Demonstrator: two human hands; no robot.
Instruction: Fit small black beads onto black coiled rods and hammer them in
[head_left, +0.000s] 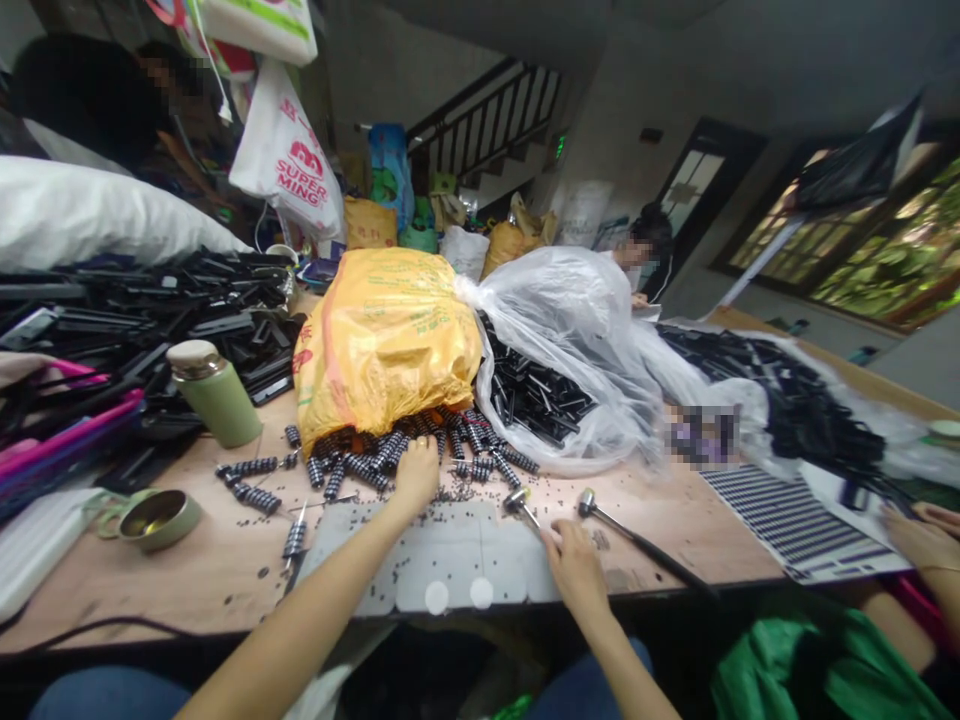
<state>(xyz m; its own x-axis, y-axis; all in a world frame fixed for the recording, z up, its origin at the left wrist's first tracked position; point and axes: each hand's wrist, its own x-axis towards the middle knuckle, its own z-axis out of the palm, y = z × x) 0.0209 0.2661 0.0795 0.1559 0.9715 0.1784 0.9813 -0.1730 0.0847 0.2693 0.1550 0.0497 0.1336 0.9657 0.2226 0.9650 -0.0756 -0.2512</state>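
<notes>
The person's left hand was stretched forward over the worktable, its fingers curled down at the near edge of a heap of black-and-white banded rolls. The fingertips were hidden, so whether they had hold of a roll could not be told. The right hand was closed around the lower handle of a small hammer, whose head pointed forward and lay just beyond the far edge of a gray plate. A second hammer lay on the table just to the right of that hand, its dark handle slanting toward the near edge. The heap spread out from under a bulging yellow sack, with a few rolls lying loose to the left. Small black bits were scattered between the heap and the plate, and some lay on the plate itself, along with two white discs near its front edge. Beside the sack, a clear plastic bag held black parts. A green flask stood to the left, with a small cup nearer the front. At the far right, a co-worker's hand was near a striped sheet.
</notes>
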